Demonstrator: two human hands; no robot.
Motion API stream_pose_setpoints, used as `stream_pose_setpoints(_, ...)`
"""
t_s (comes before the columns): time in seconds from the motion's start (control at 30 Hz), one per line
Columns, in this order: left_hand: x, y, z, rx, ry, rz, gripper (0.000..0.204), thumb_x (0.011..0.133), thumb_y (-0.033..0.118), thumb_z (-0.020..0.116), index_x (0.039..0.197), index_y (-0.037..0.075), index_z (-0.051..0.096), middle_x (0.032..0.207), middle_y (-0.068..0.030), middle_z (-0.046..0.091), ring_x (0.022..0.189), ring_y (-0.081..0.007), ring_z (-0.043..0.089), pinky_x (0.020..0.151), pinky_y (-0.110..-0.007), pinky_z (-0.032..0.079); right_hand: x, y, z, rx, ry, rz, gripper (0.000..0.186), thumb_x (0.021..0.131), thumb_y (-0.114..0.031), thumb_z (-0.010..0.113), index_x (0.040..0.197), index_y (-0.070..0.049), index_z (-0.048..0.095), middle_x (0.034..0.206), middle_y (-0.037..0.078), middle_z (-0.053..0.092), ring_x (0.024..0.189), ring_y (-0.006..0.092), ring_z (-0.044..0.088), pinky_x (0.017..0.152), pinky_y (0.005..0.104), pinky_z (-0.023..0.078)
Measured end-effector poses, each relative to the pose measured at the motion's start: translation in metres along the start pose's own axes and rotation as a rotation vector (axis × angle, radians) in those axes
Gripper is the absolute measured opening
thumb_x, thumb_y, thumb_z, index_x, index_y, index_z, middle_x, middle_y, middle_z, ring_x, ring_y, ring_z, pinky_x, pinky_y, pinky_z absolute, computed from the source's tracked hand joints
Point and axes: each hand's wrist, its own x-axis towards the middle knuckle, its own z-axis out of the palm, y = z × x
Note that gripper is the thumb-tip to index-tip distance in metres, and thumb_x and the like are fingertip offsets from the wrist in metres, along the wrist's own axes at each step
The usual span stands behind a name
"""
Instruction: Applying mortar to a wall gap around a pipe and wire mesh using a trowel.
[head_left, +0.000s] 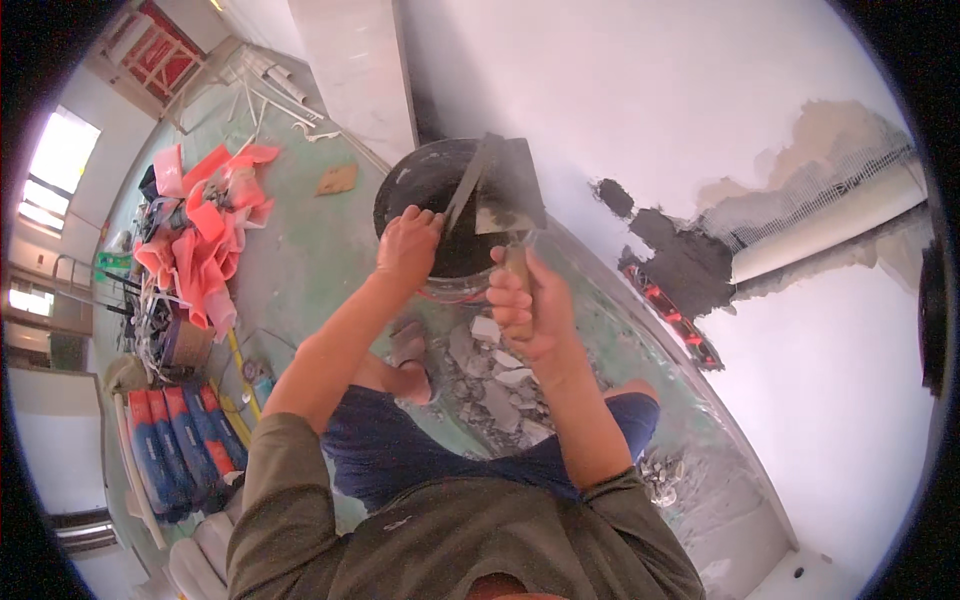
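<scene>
My left hand point(408, 245) is closed at the lower end of a long, narrow flat tool point(468, 186), which looks like a trowel seen nearly edge-on; its grip is hidden by my fingers. My right hand point(532, 305) wraps around the handle of a square-bladed trowel point(515, 180), whose blade carries grey smears. Both tools are over a round black bucket point(384, 190), their blades close together; whether they touch I cannot tell. Dark material point(455, 258) shows inside the bucket.
Broken rubble point(495, 385) lies between my legs. On the right, the white wall point(820, 400) bears dark mortar point(685, 255), mesh point(810, 205) and a red-and-black tool point(668, 312) against it. Pink sheeting point(205, 235) and blue-red bags point(180, 445) are heaped left.
</scene>
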Motion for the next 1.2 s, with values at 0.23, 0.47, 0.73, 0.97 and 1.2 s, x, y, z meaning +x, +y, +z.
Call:
stream_pose_setpoints(0.23,0.002,-0.004,0.001,0.09,-0.146,0.049,0.028,0.075,0.011,0.055,0.102,0.013,0.063,0.094,-0.0002,0.06,0.1,-0.0197,0.053,0.082,-0.032,0.046,-0.013,-0.013,-0.003,0.06,-0.068,-0.02,0.037,0.097,-0.036,0.045,0.114,-0.003,0.048,0.069,0.0,0.045,0.049,0.0056,0.038,0.037,0.0176,0.034)
stream_pose_setpoints(0.47,0.015,-0.004,-0.008,-0.226,0.041,-0.052,0.027,0.075,0.003,0.054,0.1,0.006,0.064,0.107,-0.0086,0.062,0.102,-0.0281,0.056,0.088,-0.038,0.047,-0.046,-0.019,-0.009,0.058,-0.053,-0.094,0.036,0.095,-0.037,0.048,0.112,-0.005,0.05,0.07,-0.001,0.043,0.049,0.0045,0.036,0.036,0.0173,0.03)
stream_pose_setpoints(0.73,0.025,0.002,-0.023,-0.744,0.088,-0.362,0.015,0.082,0.003,0.06,0.095,0.002,0.066,0.099,-0.013,0.067,0.095,-0.0277,0.063,0.087,-0.032,0.047,-0.093,-0.004,-0.045,0.0,0.169,-0.352,0.032,0.095,-0.04,0.048,0.101,-0.008,0.051,0.065,-0.002,0.04,0.046,0.0054,0.034,0.033,0.0182,0.027)
stream_pose_setpoints(0.97,0.042,0.054,-0.081,-1.293,0.137,-0.308,0.018,0.089,0.008,0.059,0.103,-0.001,0.067,0.099,-0.0069,0.068,0.093,-0.0137,0.061,0.088,-0.028,0.045,-0.101,-0.006,-0.07,0.021,0.296,-0.706,0.027,0.096,-0.038,0.047,0.098,-0.012,0.05,0.065,-0.004,0.039,0.046,0.0059,0.033,0.034,0.0191,0.027)
stream_pose_setpoints(1.2,0.049,0.069,-0.078,-1.484,0.134,-0.315,0.022,0.09,0.006,0.057,0.11,0.001,0.063,0.098,-0.0089,0.066,0.093,-0.0162,0.061,0.088,-0.029,0.046,-0.08,-0.025,-0.088,0.152,0.262,-0.918,0.026,0.097,-0.038,0.045,0.096,-0.012,0.047,0.066,-0.003,0.041,0.05,0.0086,0.037,0.041,0.0241,0.031)
